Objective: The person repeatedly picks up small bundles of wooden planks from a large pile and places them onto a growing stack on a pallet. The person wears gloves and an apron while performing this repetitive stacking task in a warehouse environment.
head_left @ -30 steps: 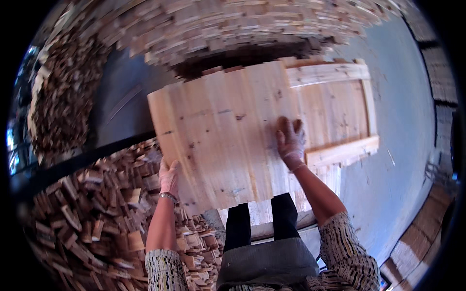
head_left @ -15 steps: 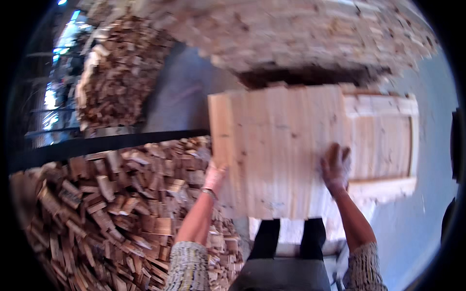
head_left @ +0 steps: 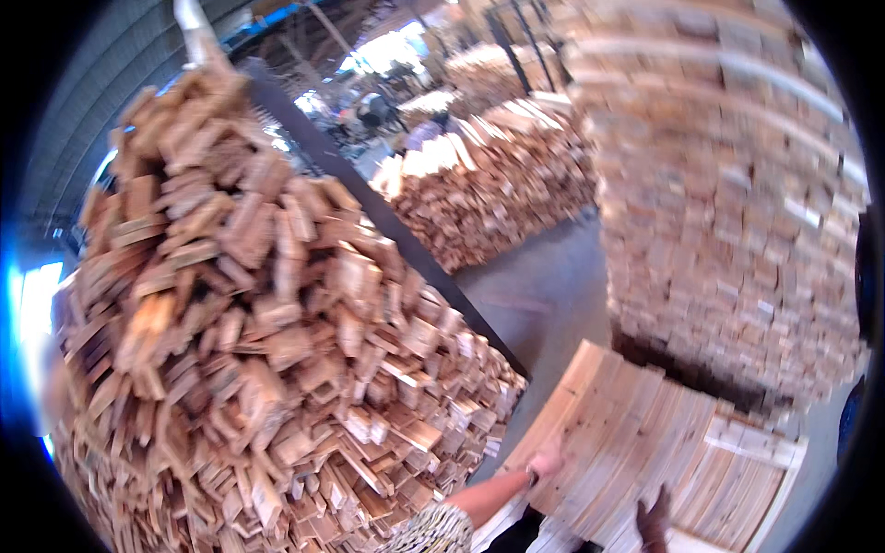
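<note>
Pale wooden panel (head_left: 636,452) made of narrow planks laid edge to edge, grain running lengthwise, lying low right over a second framed panel (head_left: 747,461) with a lighter cross batten. Two panels counted. Left hand (head_left: 547,458) in a pinkish glove, pressed against the panel's left edge; whether the fingers curl round it cannot be told in the blur. Right hand (head_left: 653,516) flat on the panel's face near the lower edge, fingers spread, gripping nothing. Three heaps of cut wood around: a tall block pile (head_left: 267,350) left, a farther pile (head_left: 498,194) centre, a stacked wall (head_left: 728,194) right. Grey floor (head_left: 544,295) between.
</note>
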Demonstrator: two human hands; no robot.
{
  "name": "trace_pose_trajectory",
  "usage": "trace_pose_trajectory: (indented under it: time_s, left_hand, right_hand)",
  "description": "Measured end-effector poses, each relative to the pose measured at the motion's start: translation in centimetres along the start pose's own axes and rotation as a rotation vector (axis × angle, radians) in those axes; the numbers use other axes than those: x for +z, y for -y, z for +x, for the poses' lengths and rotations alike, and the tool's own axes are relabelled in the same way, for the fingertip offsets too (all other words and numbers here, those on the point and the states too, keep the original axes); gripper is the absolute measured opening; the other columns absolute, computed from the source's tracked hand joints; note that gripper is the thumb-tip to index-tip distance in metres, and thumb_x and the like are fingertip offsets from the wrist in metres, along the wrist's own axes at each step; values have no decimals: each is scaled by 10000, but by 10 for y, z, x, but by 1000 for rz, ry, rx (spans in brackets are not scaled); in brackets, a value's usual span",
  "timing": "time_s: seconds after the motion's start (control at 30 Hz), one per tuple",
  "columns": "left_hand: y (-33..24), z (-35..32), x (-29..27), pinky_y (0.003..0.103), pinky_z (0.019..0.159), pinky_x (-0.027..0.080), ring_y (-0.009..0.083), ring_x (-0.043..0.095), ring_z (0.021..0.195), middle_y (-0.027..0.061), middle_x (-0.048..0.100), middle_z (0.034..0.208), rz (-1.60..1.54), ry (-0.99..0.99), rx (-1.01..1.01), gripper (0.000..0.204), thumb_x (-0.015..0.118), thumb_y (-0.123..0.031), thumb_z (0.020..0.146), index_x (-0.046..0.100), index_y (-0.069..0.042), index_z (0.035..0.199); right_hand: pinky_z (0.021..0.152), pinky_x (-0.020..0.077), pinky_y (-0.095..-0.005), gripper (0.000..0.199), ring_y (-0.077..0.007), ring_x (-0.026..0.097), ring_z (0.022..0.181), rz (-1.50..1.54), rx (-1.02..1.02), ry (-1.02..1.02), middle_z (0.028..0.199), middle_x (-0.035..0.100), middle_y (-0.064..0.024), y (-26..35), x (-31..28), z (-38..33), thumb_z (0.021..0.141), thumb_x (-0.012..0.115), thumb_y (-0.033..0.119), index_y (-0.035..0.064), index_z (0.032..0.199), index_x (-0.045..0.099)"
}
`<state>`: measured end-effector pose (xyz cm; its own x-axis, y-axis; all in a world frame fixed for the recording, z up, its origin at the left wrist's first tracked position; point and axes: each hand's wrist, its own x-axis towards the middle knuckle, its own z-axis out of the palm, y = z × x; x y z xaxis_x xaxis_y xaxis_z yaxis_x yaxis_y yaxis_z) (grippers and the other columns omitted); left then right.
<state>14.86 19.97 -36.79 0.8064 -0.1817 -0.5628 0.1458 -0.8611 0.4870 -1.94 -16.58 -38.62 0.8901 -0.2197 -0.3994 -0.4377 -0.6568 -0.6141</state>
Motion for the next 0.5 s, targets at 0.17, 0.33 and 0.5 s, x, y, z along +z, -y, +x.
trace_pose_trajectory:
  time_s: [0.17, 0.33, 0.5]
  left_hand:
    - [-60, -177, 29, 352, 963, 447, 266, 535, 1178, 156, 544, 1327, 58, -314, 474, 532, 654, -353, 929, 521, -81, 1367]
    - [-160, -331, -82, 354, 833, 500, 274, 607, 1006, 130, 614, 1180, -446, -115, 154, 323, 658, -254, 937, 635, -108, 1224]
    - [-144, -340, -140, 357, 868, 486, 277, 590, 1050, 135, 600, 1215, -441, -263, 235, 360, 648, -278, 942, 611, -101, 1253]
  right_hand:
    - [1201, 266, -467, 1040, -466, 279, 1449, -79, -187, 507, 1548, 286, -339, 77, -16, -95, 854, 682, 597, -66, 1526, 246]
    - [1177, 317, -460, 976, -434, 330, 1435, -148, -796, 268, 1514, 356, -329, 226, -78, -72, 874, 644, 615, -16, 1531, 292]
    - [1075, 435, -513, 1058, -531, 404, 1326, -161, -1400, -132, 1487, 292, -359, 571, -241, -108, 687, 872, 428, -17, 1465, 310]
